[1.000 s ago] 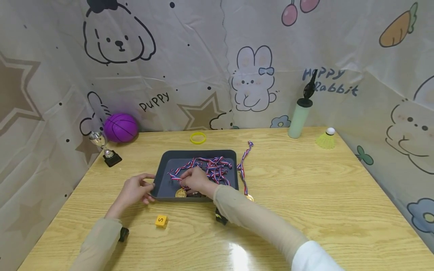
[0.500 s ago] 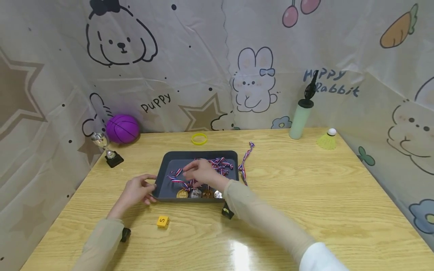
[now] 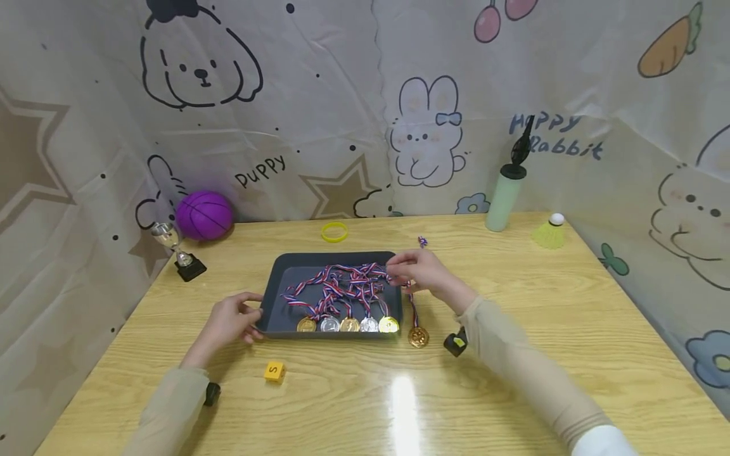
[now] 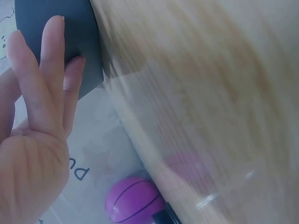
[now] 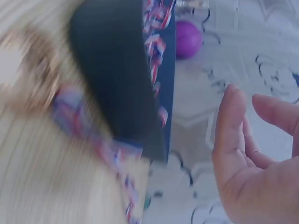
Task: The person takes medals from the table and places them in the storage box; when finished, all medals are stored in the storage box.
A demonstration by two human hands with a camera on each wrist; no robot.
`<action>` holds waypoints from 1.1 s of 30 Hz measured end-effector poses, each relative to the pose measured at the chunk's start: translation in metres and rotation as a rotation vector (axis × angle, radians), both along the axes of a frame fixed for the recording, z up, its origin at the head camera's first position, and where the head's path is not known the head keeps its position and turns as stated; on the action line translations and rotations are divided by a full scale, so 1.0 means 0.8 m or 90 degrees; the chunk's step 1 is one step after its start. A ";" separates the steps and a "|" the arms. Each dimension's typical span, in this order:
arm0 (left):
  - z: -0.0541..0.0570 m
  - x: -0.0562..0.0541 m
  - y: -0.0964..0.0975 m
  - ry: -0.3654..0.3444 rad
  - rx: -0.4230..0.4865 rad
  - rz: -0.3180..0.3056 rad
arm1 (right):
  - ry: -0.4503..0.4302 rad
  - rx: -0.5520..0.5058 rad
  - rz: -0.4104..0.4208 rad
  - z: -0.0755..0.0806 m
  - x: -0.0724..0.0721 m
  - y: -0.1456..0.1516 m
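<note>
My left hand (image 3: 230,320) rests its fingertips on the left side of a dark grey tray (image 3: 274,278). In the left wrist view its fingers (image 4: 51,70) lie fairly straight against the tray's outer wall. Several gold and silver medals (image 3: 350,325) sit in a row along the tray's near side, their striped ribbons (image 3: 336,288) tangled behind them. My right hand (image 3: 424,272) hovers by the tray's right rim, loosely bent, with nothing in its grasp. Below it, a gold medal (image 3: 418,337) lies on the table to the right of the tray; the hand hides part of its ribbon.
A yellow lettered cube (image 3: 275,372) is in front of the tray, and a yellow wristband (image 3: 334,232) behind it. A trophy cup (image 3: 179,252) and purple ball (image 3: 204,216) stand at the left. Back right are a green hand pump (image 3: 504,199) and a shuttlecock (image 3: 549,232).
My right hand has left the ribbons inside the tray and moved right to above its right rim. The row of medals is now uncovered. My left hand stays at the tray's left side.
</note>
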State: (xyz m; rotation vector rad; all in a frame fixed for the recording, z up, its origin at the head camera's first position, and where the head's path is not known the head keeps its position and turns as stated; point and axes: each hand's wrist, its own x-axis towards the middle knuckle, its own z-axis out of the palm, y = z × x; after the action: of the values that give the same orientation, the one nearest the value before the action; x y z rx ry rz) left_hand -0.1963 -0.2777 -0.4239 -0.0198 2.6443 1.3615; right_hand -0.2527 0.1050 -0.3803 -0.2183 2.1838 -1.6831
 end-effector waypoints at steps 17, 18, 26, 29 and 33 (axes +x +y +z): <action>0.002 0.002 0.001 0.005 0.003 -0.008 | -0.118 0.188 -0.009 -0.054 0.013 0.055; 0.001 0.002 0.001 0.003 0.003 -0.007 | -0.117 0.192 -0.010 -0.056 0.015 0.054; -0.001 0.004 0.002 -0.003 0.002 -0.003 | -0.061 0.234 -0.021 -0.061 0.024 0.044; 0.000 0.004 0.002 -0.007 0.002 0.001 | -0.048 0.252 -0.033 -0.061 0.025 0.040; 0.002 0.004 0.004 -0.007 0.001 0.002 | -0.045 0.265 -0.040 -0.062 0.025 0.039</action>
State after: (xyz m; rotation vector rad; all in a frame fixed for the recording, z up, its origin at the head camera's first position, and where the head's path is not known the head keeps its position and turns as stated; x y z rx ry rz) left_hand -0.1930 -0.2744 -0.4222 -0.0309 2.6363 1.3599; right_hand -0.2325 0.1359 -0.4297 0.0221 2.4439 -1.2053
